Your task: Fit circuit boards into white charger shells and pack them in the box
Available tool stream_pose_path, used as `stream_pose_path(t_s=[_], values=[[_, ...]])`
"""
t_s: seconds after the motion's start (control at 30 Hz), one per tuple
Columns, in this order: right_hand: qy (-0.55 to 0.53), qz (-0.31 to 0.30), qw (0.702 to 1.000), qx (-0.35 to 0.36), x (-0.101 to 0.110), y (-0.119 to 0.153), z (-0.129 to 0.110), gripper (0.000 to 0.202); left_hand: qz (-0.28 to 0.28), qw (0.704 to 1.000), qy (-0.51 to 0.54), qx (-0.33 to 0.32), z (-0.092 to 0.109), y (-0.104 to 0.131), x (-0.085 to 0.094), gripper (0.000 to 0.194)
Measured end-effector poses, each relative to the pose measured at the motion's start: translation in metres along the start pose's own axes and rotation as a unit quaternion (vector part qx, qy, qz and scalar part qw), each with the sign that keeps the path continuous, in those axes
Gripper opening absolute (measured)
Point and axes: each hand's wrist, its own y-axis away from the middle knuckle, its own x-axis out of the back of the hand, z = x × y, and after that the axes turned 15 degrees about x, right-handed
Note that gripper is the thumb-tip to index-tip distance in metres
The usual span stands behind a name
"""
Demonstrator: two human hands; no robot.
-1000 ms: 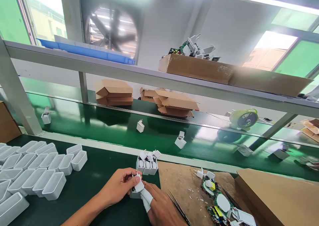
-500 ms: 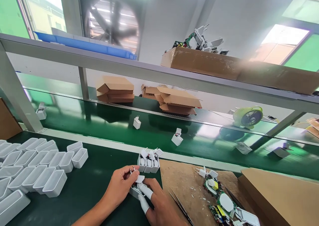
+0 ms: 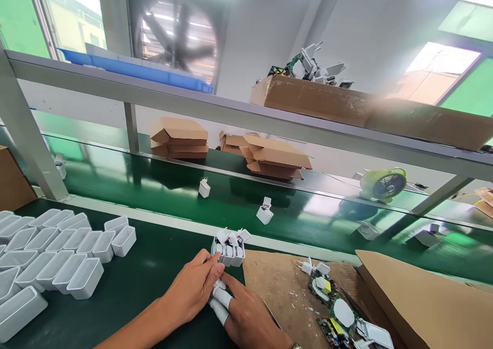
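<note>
My left hand (image 3: 198, 282) and my right hand (image 3: 246, 308) meet over the green bench, closed around a small white charger (image 3: 220, 283). Most of it is hidden by the fingers. White covers wrap two fingertips of my right hand, and they press against the charger's side. Just beyond my hands stands a row of white charger cases (image 3: 228, 256) with parts sticking out of their tops. Tweezers (image 3: 271, 312) lie partly hidden behind my right hand, on a cardboard sheet (image 3: 277, 272).
Many open white cases (image 3: 85, 277) stand in rows at left. Circuit boards (image 3: 342, 310) lie on the cardboard at right, beside a brown carton (image 3: 419, 297). Past a pale rail, a green conveyor belt (image 3: 231, 210) carries chargers (image 3: 265, 213). A shelf (image 3: 231, 102) spans above.
My left hand has turned over the charger, covering the plug and pins that showed before. The chargers on the belt have shifted left. My right hand now covers more of the tweezers.
</note>
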Motion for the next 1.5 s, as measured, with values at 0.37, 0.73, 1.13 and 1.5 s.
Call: stream_pose_path(t_s=[0.37,0.73,1.13,1.5], values=[[0.001,0.18,0.984,-0.015,0.023,-0.012,-0.01,0.047,0.041,0.983,0.164,0.067,-0.034,0.006,0.033,0.058],[-0.035,0.168,0.985,-0.007,0.013,-0.006,-0.012,0.05,0.079,0.978,0.175,0.079,-0.038,0.006,0.034,0.054],[-0.212,0.259,0.938,-0.093,-0.011,-0.001,-0.017,0.03,0.011,0.995,0.062,-0.081,-0.048,0.024,0.005,0.091],[-0.605,0.37,0.626,-0.324,-0.01,-0.01,-0.04,0.043,0.108,0.973,0.045,-0.197,-0.021,0.043,-0.017,0.087]])
